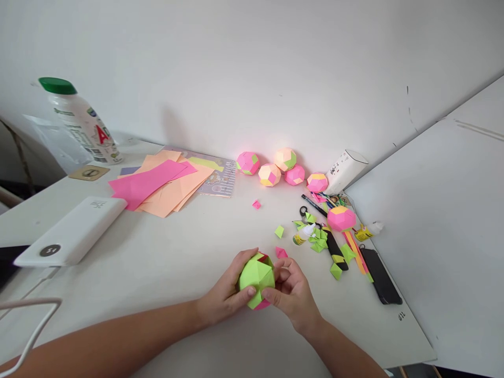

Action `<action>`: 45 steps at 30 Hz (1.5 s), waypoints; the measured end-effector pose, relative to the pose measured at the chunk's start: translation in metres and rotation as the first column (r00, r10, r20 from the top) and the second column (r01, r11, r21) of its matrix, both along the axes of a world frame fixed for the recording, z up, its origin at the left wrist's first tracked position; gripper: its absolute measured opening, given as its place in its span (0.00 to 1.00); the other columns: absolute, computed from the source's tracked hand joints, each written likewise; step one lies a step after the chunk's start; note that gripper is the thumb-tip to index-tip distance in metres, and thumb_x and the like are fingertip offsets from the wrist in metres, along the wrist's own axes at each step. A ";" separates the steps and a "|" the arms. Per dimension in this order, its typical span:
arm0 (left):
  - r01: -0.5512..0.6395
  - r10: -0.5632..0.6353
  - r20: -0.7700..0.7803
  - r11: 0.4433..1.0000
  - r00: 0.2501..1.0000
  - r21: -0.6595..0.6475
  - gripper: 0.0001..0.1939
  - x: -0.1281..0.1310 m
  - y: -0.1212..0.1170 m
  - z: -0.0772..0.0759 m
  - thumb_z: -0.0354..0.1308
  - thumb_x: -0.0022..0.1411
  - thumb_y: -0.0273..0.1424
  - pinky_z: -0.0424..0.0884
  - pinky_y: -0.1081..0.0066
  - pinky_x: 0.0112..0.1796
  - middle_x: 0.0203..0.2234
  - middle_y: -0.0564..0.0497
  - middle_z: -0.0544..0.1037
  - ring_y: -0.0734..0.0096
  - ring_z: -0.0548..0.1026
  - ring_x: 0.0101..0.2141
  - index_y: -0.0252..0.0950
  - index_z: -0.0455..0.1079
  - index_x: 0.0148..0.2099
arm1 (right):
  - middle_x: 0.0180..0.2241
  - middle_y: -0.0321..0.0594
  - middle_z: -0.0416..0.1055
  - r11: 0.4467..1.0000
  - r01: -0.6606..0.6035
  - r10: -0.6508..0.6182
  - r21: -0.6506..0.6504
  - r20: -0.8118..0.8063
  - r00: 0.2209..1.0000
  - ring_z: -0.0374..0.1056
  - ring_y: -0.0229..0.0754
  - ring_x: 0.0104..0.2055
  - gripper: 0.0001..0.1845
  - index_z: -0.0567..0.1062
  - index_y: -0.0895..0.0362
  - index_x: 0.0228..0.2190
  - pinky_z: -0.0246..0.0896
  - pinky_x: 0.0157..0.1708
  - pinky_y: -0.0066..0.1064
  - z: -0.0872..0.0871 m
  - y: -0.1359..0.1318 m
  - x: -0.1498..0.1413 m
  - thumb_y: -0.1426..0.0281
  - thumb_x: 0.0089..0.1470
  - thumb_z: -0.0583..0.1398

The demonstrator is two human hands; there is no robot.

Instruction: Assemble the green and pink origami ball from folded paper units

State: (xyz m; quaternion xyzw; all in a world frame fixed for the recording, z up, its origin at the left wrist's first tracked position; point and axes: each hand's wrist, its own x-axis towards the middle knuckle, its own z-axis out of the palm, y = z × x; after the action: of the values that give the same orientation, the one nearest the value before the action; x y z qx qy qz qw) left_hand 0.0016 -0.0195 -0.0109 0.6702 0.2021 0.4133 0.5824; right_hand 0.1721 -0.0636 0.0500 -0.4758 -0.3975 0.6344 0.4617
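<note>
Head view — left hand (pixel 228 290), right hand (pixel 293 295) curled around ball (pixel 255 278)

Soft even light, faint shadow (pixel 172 125) on wall (pixel 236 68), edges stretched

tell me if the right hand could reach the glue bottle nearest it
Probably yes: the right hand touches the green-and-pink paper ball, but the left hand holds that too, and the glue bottle sits just beyond, with only a small pink folded paper piece near the way.

papercraft desk (pixel 173 257) by a white wall (pixel 216 79), coloured sheets (pixel 153 181), glue bottle (pixel 304 234), green paper ball (pixel 254 278)
</note>
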 end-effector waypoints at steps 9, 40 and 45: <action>-0.008 0.008 0.019 1.000 1.000 -0.007 0.32 0.001 -0.002 -0.002 0.48 0.65 0.45 0.61 0.50 0.53 0.55 0.39 0.60 0.52 0.63 0.53 0.43 0.42 0.65 | 0.31 0.33 0.69 1.000 -0.013 0.013 0.008 -0.022 1.000 0.67 0.40 0.36 0.29 0.63 0.51 0.39 0.65 0.34 0.32 -0.004 -0.002 -0.003 0.67 0.38 0.72; -0.155 0.187 -0.065 0.930 0.980 0.333 0.12 -0.005 -0.003 0.007 0.41 0.69 0.33 0.54 0.49 0.57 0.59 0.43 0.52 0.52 0.47 0.61 0.41 0.62 0.50 | 0.28 0.31 0.70 0.977 -0.211 0.199 0.026 0.227 0.953 0.62 0.37 0.31 0.20 0.64 0.53 0.37 0.57 0.30 0.28 0.010 -0.001 0.007 0.69 0.45 0.67; -0.140 0.175 -0.072 0.928 0.982 0.344 0.12 -0.007 -0.007 0.015 0.40 0.69 0.32 0.57 0.49 0.55 0.56 0.43 0.57 0.51 0.50 0.59 0.38 0.62 0.35 | 0.30 0.32 0.69 0.956 -0.286 0.256 0.068 0.285 0.924 0.61 0.36 0.32 0.19 0.66 0.52 0.38 0.56 0.33 0.29 0.010 -0.001 0.010 0.72 0.46 0.66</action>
State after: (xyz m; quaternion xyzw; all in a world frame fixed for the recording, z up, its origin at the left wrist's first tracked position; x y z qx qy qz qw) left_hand -0.0054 -0.0267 0.0039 0.7617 0.2108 0.4528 0.4127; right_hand 0.1817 -0.0648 0.0602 -0.4730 -0.5533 0.5980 0.3354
